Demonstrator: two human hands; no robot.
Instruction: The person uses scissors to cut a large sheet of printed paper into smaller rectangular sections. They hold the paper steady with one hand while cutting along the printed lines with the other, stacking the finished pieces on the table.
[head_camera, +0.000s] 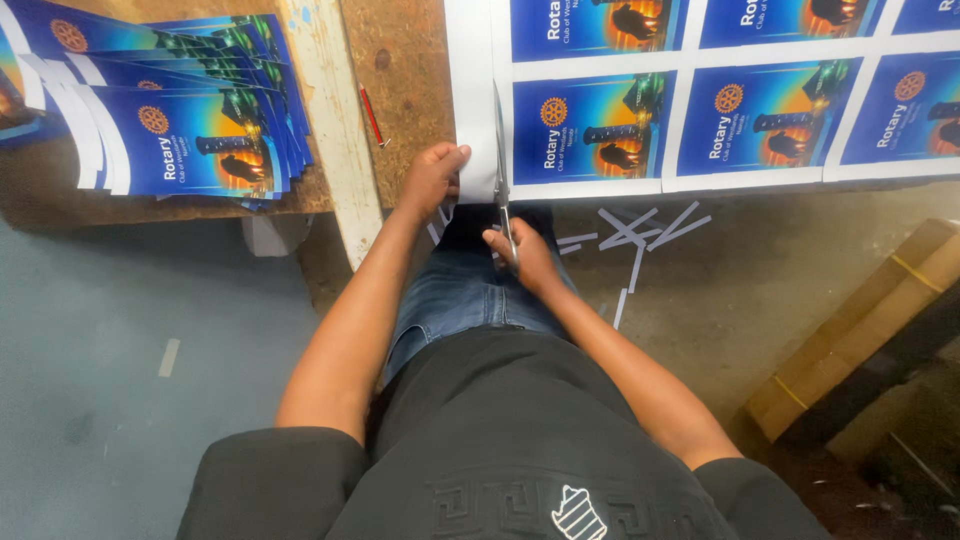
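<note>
The right hand (528, 255) clamps the scissors (500, 170); the left hand (432, 178) pinches the printed sheet's (600, 60) white margin. Blades drifting right of the pinch could nick the blue flyer (590, 128).

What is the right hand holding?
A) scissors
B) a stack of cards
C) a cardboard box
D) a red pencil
A: the right hand grips scissors, whose blades run up the white margin of the printed sheet, while the left hand holds the sheet's edge.
</note>
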